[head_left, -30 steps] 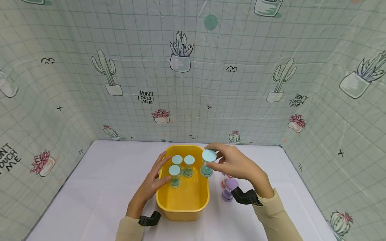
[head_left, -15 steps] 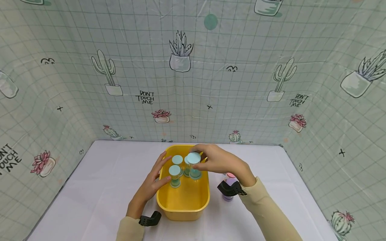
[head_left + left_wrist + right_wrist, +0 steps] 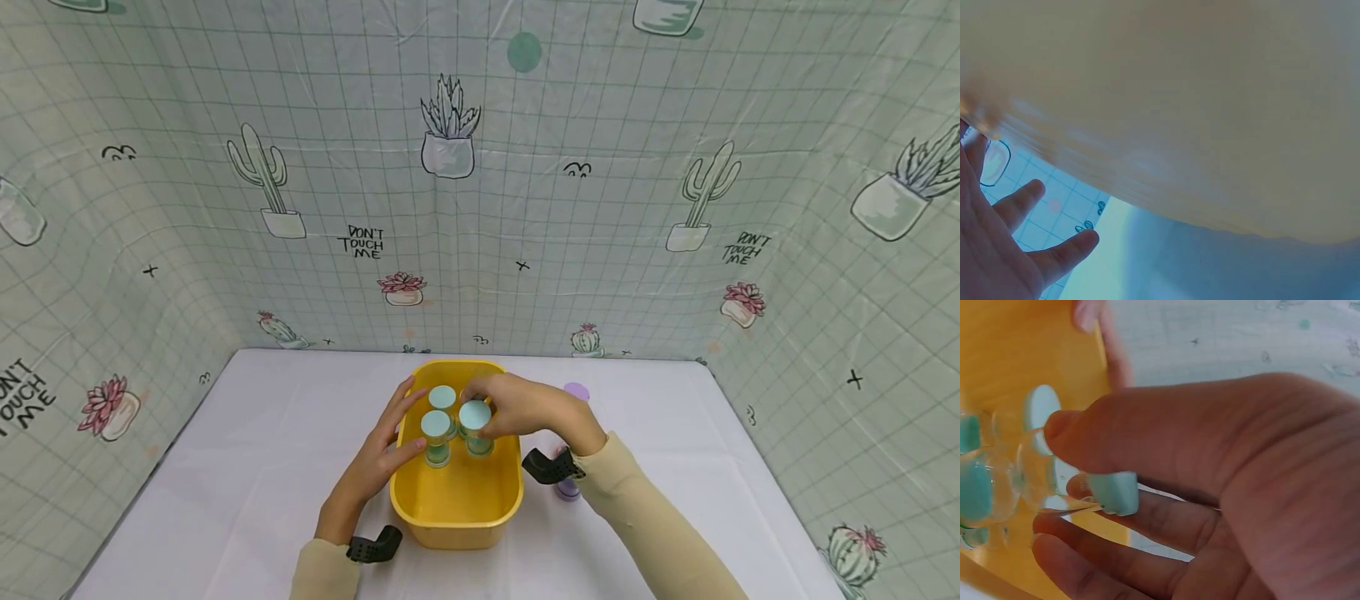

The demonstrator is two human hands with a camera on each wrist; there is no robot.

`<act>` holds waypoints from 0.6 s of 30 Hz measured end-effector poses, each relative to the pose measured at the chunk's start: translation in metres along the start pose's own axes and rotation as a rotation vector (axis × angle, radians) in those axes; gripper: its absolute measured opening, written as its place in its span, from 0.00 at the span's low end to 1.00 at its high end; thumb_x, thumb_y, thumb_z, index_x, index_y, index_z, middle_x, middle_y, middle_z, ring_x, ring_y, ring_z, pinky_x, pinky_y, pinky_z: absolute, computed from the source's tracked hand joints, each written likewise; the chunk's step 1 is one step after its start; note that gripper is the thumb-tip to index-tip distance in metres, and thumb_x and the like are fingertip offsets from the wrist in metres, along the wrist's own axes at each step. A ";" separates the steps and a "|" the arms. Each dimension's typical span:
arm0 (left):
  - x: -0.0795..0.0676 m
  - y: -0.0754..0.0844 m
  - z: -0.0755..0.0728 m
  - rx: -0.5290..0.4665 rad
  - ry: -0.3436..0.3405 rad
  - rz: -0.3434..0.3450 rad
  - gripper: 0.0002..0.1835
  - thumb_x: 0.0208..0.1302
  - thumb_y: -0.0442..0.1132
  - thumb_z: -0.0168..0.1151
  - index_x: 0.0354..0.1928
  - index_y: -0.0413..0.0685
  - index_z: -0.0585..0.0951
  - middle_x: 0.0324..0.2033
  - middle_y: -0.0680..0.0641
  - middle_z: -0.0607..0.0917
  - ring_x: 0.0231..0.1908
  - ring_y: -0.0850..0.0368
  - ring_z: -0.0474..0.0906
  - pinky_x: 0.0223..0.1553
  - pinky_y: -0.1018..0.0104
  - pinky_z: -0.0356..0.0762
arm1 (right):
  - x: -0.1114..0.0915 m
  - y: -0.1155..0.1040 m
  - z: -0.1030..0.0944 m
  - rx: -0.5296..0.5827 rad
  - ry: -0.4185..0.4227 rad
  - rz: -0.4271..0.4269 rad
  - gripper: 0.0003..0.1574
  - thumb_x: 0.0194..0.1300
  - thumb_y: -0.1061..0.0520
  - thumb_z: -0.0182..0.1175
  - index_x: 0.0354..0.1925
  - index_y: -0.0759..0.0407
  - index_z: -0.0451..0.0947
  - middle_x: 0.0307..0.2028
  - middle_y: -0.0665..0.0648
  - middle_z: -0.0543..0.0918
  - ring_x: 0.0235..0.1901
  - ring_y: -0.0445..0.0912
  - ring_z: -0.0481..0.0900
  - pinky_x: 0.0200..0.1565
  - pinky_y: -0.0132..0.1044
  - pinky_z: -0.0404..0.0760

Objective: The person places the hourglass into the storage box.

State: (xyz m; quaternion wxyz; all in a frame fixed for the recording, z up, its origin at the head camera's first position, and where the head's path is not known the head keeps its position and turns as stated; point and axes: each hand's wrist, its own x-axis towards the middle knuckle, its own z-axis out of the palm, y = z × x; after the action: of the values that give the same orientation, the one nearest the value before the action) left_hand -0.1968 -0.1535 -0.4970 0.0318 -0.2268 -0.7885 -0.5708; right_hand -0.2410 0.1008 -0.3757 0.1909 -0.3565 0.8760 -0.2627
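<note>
In the head view my right hand (image 3: 525, 406) reaches into the yellow bin (image 3: 457, 537) and pinches an hourglass (image 3: 475, 415) with a pale teal cap. The right wrist view shows the thumb and fingers around its clear glass, with teal sand in the far bulb. To its left stand two more teal-capped hourglasses, a front one (image 3: 437, 425) and a back one (image 3: 442, 398); another is largely hidden by the right hand. My left hand (image 3: 378, 454) rests at the bin's left rim, its thumb over the edge and its fingers spread along the side.
Right of the bin, a purple hourglass (image 3: 567, 489) stands partly under the right wrist strap. A purple cap (image 3: 576, 390) shows behind the right forearm. White cloth (image 3: 225, 483) covers the table, and a patterned curtain (image 3: 480, 208) encloses its back and sides.
My right hand has carried the hourglass from the bin's right rim leftward and down, in among the other teal hourglasses. The left hand has stayed at the rim.
</note>
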 end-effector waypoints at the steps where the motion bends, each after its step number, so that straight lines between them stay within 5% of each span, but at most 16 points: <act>1: 0.000 0.000 0.000 -0.001 0.000 -0.003 0.35 0.70 0.40 0.56 0.78 0.51 0.64 0.83 0.44 0.47 0.80 0.31 0.43 0.65 0.16 0.55 | 0.002 0.001 0.001 -0.008 -0.006 0.007 0.24 0.60 0.65 0.72 0.55 0.62 0.80 0.50 0.55 0.85 0.46 0.45 0.82 0.52 0.39 0.86; 18: -0.001 0.000 -0.001 -0.010 -0.015 0.019 0.34 0.72 0.39 0.57 0.79 0.53 0.63 0.83 0.43 0.46 0.80 0.31 0.43 0.63 0.16 0.56 | 0.027 0.002 0.022 -0.216 -0.050 0.181 0.25 0.59 0.62 0.76 0.55 0.59 0.84 0.52 0.55 0.87 0.50 0.47 0.82 0.56 0.42 0.84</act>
State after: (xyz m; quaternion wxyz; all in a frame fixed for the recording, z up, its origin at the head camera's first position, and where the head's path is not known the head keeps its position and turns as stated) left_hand -0.1966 -0.1550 -0.4971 0.0304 -0.2385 -0.7838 -0.5726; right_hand -0.2491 0.0758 -0.3983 0.1963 -0.3009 0.9227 -0.1396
